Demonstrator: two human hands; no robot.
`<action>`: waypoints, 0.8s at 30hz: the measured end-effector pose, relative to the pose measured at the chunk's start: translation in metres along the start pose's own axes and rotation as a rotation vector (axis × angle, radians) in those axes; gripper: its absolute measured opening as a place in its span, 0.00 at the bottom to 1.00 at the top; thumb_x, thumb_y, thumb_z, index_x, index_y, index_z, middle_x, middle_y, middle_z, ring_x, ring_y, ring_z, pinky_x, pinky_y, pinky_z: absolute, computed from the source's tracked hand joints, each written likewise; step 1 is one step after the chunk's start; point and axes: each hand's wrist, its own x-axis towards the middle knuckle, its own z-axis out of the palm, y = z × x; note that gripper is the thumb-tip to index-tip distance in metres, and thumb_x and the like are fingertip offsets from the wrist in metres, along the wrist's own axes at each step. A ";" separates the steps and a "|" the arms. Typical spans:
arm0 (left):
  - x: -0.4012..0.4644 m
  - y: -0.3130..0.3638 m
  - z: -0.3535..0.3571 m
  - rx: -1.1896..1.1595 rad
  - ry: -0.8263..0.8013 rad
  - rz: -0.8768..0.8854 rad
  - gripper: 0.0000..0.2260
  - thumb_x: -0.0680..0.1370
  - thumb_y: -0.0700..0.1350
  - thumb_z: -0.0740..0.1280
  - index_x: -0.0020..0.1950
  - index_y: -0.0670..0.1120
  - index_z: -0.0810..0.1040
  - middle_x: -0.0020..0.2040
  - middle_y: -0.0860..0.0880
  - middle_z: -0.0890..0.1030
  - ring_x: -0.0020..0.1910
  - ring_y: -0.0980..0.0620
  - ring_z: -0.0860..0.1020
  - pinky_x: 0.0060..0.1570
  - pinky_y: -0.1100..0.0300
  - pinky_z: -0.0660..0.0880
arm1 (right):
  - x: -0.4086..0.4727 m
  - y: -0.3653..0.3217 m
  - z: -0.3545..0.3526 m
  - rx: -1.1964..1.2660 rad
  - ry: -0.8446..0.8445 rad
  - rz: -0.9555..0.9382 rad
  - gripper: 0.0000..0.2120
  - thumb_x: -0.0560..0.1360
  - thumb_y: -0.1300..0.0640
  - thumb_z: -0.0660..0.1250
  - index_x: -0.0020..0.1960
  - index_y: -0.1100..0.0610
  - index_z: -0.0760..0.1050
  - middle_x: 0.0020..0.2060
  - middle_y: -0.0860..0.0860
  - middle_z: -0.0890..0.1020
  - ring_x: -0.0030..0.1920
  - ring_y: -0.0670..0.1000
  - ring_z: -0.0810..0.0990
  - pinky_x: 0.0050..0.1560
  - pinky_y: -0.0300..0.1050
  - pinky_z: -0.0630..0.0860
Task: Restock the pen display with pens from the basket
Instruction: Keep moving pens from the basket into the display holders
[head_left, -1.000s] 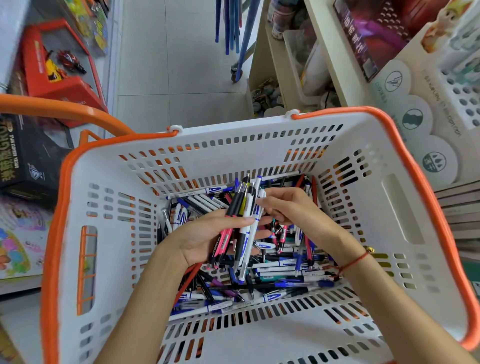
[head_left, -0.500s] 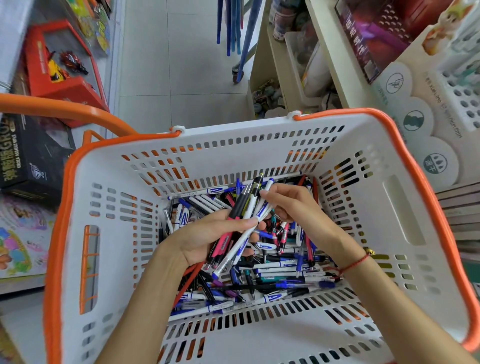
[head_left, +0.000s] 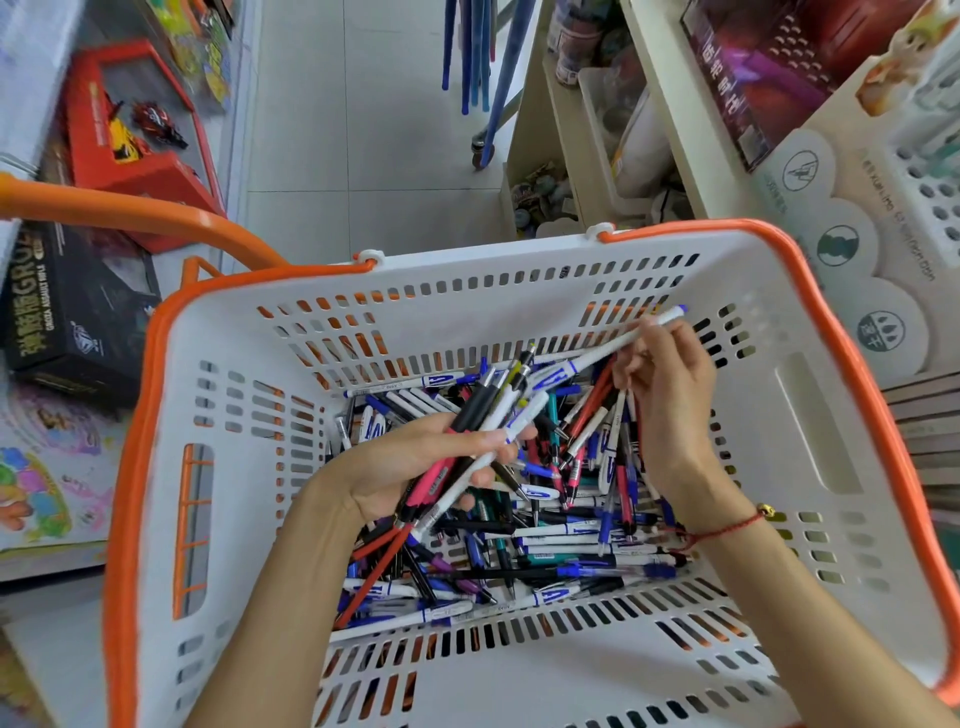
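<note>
Inside the white basket (head_left: 810, 431) with the orange rim, a loose heap of pens (head_left: 561, 535) covers the floor, thickest toward the far and middle part. The left hand (head_left: 415, 467) lies palm-up over the heap, near the left of the pile, with its fingers curled round a bundle of pens (head_left: 483, 436) that fans out toward the far right. The grip reads as a way to gather a handful, so that many pens can go to the display in one trip rather than singly. The pens in the bundle cross the palm and stick out past both sides of it; their far ends point toward the other hand.

The right hand (head_left: 670, 405) is raised to the right of the bundle, and its fingertips (head_left: 647, 332) pinch a single white pen (head_left: 613, 345) with a blue end. That pen slants from the bundle's far tips up toward the far right wall of the basket, its blue end just beyond the fingertips. I judge it is being sorted out for adding to, or taking from, the handful; which one cannot be told. More pens lie under this hand, though whether its lower fingers touch them is unclear.

The pen display (head_left: 930, 197), a pale rack of round holes, stands at the far right, outside the basket and well apart from both hands.
</note>
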 end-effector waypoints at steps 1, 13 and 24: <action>0.001 0.001 0.001 -0.048 0.050 0.012 0.17 0.77 0.44 0.67 0.64 0.40 0.74 0.40 0.52 0.80 0.32 0.58 0.76 0.33 0.63 0.78 | -0.001 -0.002 0.000 0.001 0.027 -0.027 0.06 0.80 0.64 0.61 0.44 0.60 0.72 0.28 0.47 0.75 0.28 0.45 0.72 0.33 0.36 0.72; 0.012 -0.004 0.011 -0.112 0.489 0.134 0.06 0.79 0.43 0.66 0.52 0.42 0.80 0.55 0.38 0.82 0.55 0.43 0.82 0.54 0.48 0.80 | -0.038 0.015 0.018 -0.571 -0.544 -0.180 0.06 0.75 0.67 0.67 0.42 0.62 0.72 0.39 0.50 0.86 0.44 0.42 0.85 0.44 0.43 0.81; 0.012 -0.007 0.012 -0.023 0.482 0.082 0.05 0.79 0.46 0.67 0.48 0.45 0.79 0.32 0.52 0.84 0.30 0.60 0.81 0.30 0.65 0.78 | -0.034 0.007 0.017 -0.711 -0.876 0.007 0.08 0.76 0.56 0.71 0.43 0.59 0.75 0.33 0.44 0.80 0.34 0.38 0.78 0.38 0.39 0.76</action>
